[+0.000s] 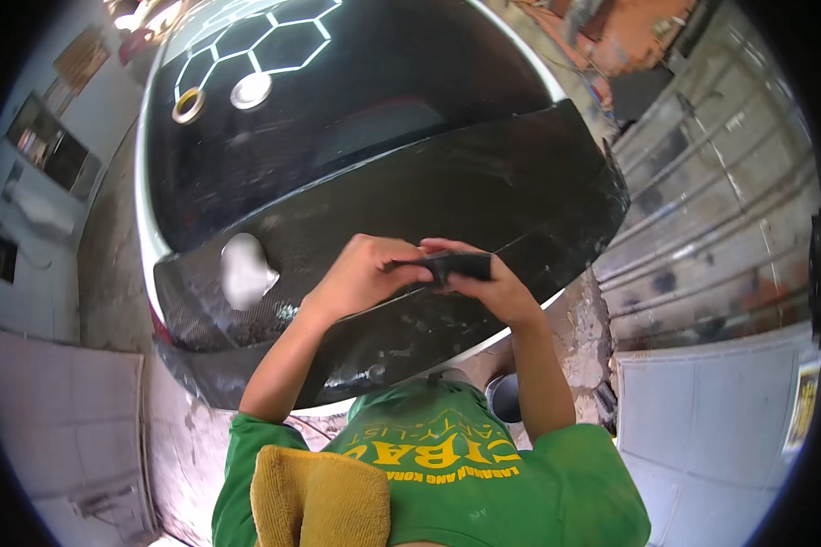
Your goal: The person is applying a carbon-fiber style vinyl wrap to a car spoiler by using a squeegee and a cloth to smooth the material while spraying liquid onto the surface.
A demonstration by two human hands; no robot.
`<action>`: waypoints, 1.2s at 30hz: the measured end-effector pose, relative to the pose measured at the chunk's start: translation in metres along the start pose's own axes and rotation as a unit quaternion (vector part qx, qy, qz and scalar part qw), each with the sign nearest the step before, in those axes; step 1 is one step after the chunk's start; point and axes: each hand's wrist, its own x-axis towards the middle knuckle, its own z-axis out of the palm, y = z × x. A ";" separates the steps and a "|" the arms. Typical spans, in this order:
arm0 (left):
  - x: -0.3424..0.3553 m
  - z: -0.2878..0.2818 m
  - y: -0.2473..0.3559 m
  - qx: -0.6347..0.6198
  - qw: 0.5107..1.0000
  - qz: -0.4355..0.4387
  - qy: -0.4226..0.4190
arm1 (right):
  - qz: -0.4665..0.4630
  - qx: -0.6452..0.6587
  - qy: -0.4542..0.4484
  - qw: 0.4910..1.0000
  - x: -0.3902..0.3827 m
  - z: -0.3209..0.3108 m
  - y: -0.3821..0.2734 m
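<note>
My left hand (369,273) and my right hand (479,283) are close together over the dark, patterned trunk lid (502,201) of a car. Both have fingers closed on a flat black piece (461,267); what it is exactly, I cannot make out. Left of my hands, a whitish, soft-looking item (246,272) lies on the lid, which has pale wet-looking smears. Higher up, a tan tape roll (178,112) and a silver ring-shaped roll (251,91) rest on the rear window (356,100). A mustard cloth (315,501) hangs against my green shirt.
A dark bucket (504,397) stands on the cracked floor below the bumper, to my right. Pale walls (64,146) with openings run along the left, weathered panels (702,210) along the right. Light metal panels (64,410) flank me. Orange clutter (602,27) is at the back right.
</note>
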 end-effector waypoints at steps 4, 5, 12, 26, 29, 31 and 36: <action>0.015 -0.016 -0.060 0.134 0.981 -0.010 0.143 | 0.026 -0.136 0.180 0.974 0.031 -0.053 0.000; 0.007 -0.017 -0.088 0.237 0.958 -0.057 0.153 | -0.062 -0.231 0.242 0.940 0.046 -0.079 -0.001; -0.021 -0.009 -0.137 0.407 0.879 -0.223 0.105 | 0.110 -0.720 0.295 0.619 0.125 -0.121 0.100; -0.013 -0.013 -0.123 0.398 0.873 -0.271 0.081 | 0.051 -0.808 0.222 0.544 0.181 -0.213 0.101; -0.014 -0.014 -0.122 0.393 0.873 -0.281 0.075 | 0.000 -0.766 0.202 0.610 0.177 -0.184 0.109; -0.012 -0.016 -0.120 0.387 0.877 -0.275 0.073 | 0.091 -0.768 0.259 0.579 0.183 -0.240 0.094; -0.003 -0.012 -0.122 0.393 0.881 -0.252 0.080 | 0.193 -0.709 0.341 0.586 0.191 -0.252 0.087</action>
